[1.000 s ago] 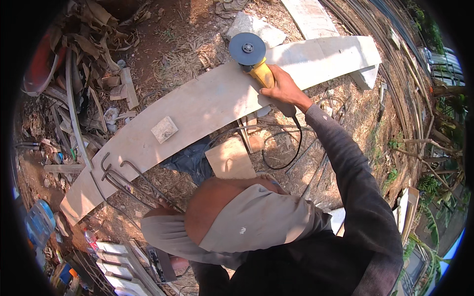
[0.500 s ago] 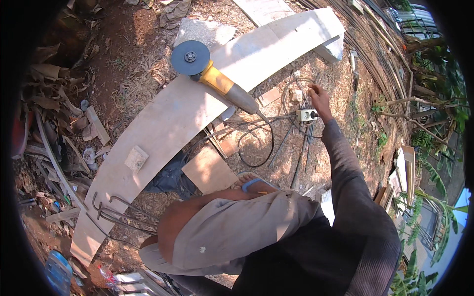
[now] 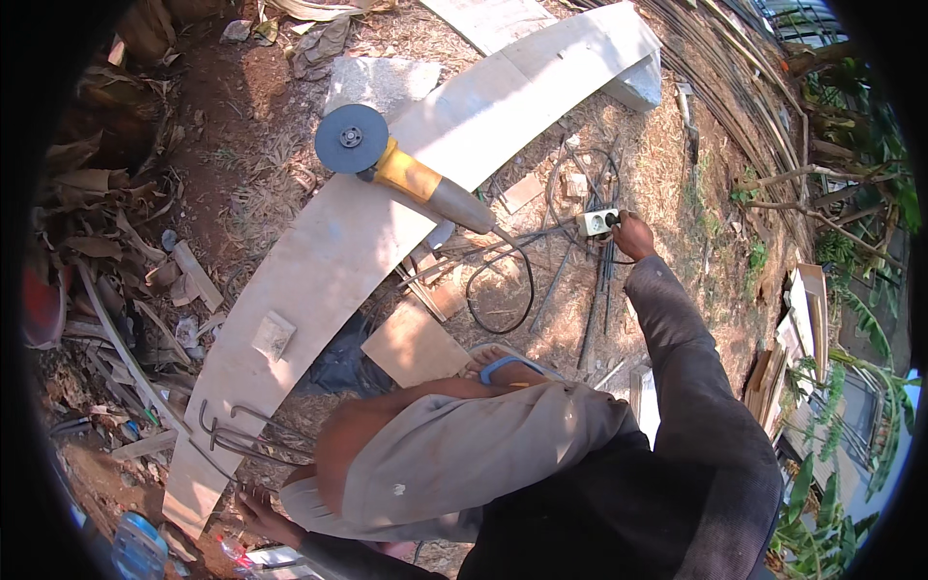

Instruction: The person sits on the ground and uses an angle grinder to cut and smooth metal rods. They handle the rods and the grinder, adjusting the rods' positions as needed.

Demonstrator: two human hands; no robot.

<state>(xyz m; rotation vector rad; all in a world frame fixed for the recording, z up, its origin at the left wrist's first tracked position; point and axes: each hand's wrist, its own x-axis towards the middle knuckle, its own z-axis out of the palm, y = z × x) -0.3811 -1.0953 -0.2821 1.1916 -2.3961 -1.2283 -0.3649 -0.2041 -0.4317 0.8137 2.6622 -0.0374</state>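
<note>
At the right, my right hand (image 3: 634, 236) is closed on a black plug (image 3: 611, 220) that sits in one end of a white extension socket (image 3: 593, 223). Part of the plug is hidden by the fingers. My left hand (image 3: 261, 512) is low at the left, beside the near end of a long curved board (image 3: 280, 280); its fingers look apart and nothing shows in them. Across the board's middle lies a yellow and grey angle grinder (image 3: 425, 188) with a dark disc (image 3: 351, 138). Its black cord (image 3: 531, 280) loops over the ground toward the socket.
Bent steel rods (image 3: 253, 440) and a small wooden block (image 3: 274, 334) rest on the board. A square plywood piece (image 3: 416, 338) lies near my sandalled foot (image 3: 503, 365). Long rods (image 3: 710, 72) run along the far right. A blue plastic container (image 3: 138, 547) stands lower left.
My right hand has come down from above the socket and closed on the plug. My left hand has come into view at the lower left. The whole view has shifted slightly.
</note>
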